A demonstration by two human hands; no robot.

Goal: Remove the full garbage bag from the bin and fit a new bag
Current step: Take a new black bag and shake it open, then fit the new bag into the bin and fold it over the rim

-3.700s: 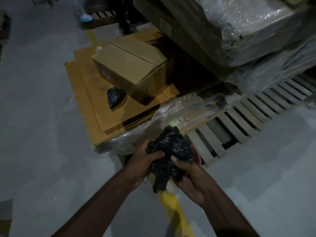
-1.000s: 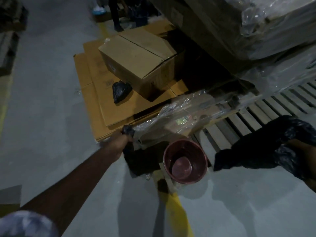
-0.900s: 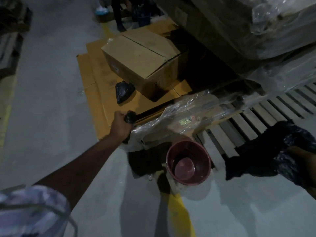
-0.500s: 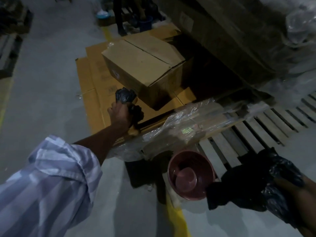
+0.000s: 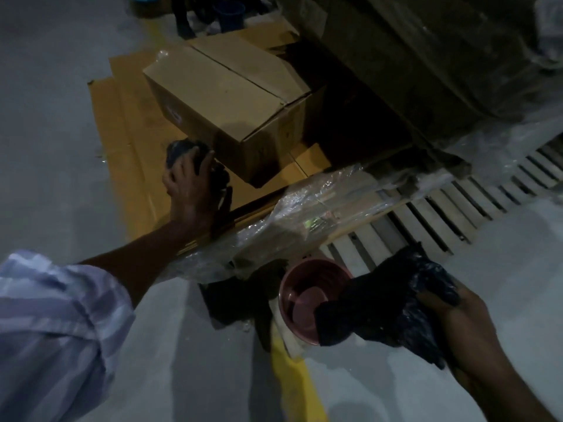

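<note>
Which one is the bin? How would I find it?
Find the wooden pallet with pale slats on the grey floor. At its near corner, by the yellow floor line, stands the bin: small, round, pinkish red, open and unlined, unlike the brown cardboard around it.

The pink bin (image 5: 310, 300) stands open-mouthed on bare floor (image 5: 182, 345), with room at its near side; a black bag (image 5: 387, 312) overhangs its right rim; plastic-wrapped boards (image 5: 320, 208) and a slatted pallet (image 5: 426, 220) crowd just behind.

Left hand (image 5: 190, 181) grips a black wad (image 5: 179, 149); right hand (image 5: 457, 318) clutches a black bag (image 5: 380, 306).
</note>
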